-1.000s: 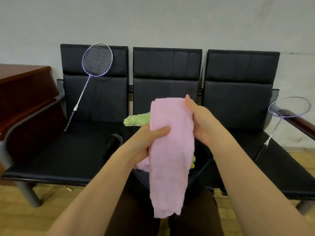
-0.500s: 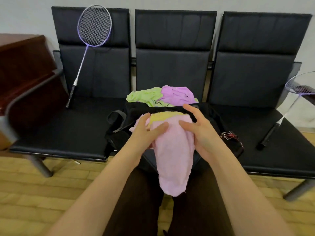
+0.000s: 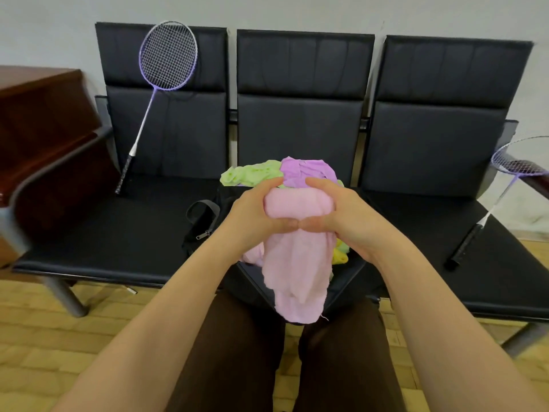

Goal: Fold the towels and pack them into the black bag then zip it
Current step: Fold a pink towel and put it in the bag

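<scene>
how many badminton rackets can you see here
2. One racket leans against the left seat's backrest, its handle on that seat. The other racket leans over the right seat, its head by the armrest and cut by the frame edge. Others may lie outside the view.

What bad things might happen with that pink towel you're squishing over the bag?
1. The pink towel is only gripped at its top by the left hand and right hand; its loose tail hangs over the black bag, so it may go in bunched rather than folded.
2. That tail may hang out and snag the zip.
3. The green towel and purple towel behind the bag lie crumpled and could be forgotten.
</scene>
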A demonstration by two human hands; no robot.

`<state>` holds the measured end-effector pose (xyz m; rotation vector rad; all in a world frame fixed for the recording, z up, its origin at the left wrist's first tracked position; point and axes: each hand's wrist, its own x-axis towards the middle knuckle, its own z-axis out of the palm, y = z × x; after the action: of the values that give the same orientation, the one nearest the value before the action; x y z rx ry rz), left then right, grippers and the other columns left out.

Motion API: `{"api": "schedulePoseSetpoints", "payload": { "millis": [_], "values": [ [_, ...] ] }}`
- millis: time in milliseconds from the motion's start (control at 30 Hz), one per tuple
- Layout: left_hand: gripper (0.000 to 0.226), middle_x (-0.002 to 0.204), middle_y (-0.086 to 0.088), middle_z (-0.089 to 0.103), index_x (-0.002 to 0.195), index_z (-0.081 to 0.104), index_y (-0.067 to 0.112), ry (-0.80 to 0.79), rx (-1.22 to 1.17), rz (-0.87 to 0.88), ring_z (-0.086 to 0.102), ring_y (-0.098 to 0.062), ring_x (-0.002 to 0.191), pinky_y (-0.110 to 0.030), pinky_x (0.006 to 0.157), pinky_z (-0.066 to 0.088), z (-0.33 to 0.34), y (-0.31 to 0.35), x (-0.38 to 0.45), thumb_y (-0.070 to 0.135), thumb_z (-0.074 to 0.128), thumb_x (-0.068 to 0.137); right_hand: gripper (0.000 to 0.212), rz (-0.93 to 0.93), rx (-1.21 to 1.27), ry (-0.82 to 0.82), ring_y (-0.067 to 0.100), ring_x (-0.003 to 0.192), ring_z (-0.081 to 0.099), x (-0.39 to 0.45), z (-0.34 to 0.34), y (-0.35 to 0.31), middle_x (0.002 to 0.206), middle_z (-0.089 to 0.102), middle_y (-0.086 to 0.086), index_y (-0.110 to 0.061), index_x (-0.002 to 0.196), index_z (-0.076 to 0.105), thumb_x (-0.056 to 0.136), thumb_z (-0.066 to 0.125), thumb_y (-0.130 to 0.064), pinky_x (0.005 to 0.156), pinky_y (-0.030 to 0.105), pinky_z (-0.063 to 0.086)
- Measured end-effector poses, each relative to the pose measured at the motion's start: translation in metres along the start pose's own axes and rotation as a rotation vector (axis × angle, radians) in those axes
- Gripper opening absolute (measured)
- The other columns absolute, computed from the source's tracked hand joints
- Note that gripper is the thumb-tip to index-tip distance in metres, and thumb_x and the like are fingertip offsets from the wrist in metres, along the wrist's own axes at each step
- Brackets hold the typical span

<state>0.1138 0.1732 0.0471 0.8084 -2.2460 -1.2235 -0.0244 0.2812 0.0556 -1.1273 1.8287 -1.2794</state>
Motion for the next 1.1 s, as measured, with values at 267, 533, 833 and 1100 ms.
{"api": "schedulePoseSetpoints", "payload": {
  "millis": [267, 533, 833, 1100],
  "values": [
    [0.031, 0.088, -0.015, 0.068, 0.091, 0.071, 0.006, -0.044, -0.029, 0.069, 0.060, -0.016, 0.081, -0.035, 0.074, 0.050, -0.013, 0.008, 0.008, 0.033, 0.075, 0.078, 0.010, -0.027, 0.018, 0.077, 0.000, 0.072, 0.068, 0.001, -0.010, -0.007, 0.078, 0.074, -0.010, -0.020, 0.085, 0.075, 0.077, 0.079, -0.024, 0.068, 0.019, 0.055],
    [0.022, 0.103, -0.001, 0.072, 0.108, 0.067, 0.014, -0.083, -0.459, -0.121, 0.068, -0.016, 0.097, -0.030, 0.082, 0.055, -0.003, 0.006, 0.002, 0.024, 0.066, 0.088, 0.021, 0.103, 0.565, -0.028, 0.017, 0.096, 0.071, -0.018, 0.007, 0.014, 0.099, 0.076, 0.000, -0.017, 0.106, 0.065, 0.085, 0.065, -0.015, 0.092, 0.040, 0.055],
    [0.088, 0.146, -0.001, 0.040, 0.148, 0.031, 0.021, 0.161, -0.440, -0.407, 0.046, -0.022, 0.124, -0.041, 0.099, 0.045, 0.019, -0.014, -0.014, 0.043, 0.076, 0.075, 0.026, 0.189, 0.606, 0.010, 0.029, 0.101, 0.070, -0.009, 0.012, 0.035, 0.108, 0.073, 0.015, -0.002, 0.112, 0.067, 0.086, 0.066, -0.002, 0.085, 0.039, 0.058],
    [0.016, 0.086, -0.010, 0.067, 0.090, 0.067, 0.008, -0.036, -1.157, -0.791, 0.066, -0.010, 0.081, -0.025, 0.075, 0.054, 0.065, -0.019, -0.046, 0.024, 0.068, 0.089, 0.029, 0.210, 0.664, 0.094, 0.033, 0.103, 0.067, -0.001, 0.017, 0.036, 0.112, 0.069, 0.020, 0.003, 0.117, 0.063, 0.089, 0.063, -0.002, 0.088, 0.043, 0.056]
  ]
}}
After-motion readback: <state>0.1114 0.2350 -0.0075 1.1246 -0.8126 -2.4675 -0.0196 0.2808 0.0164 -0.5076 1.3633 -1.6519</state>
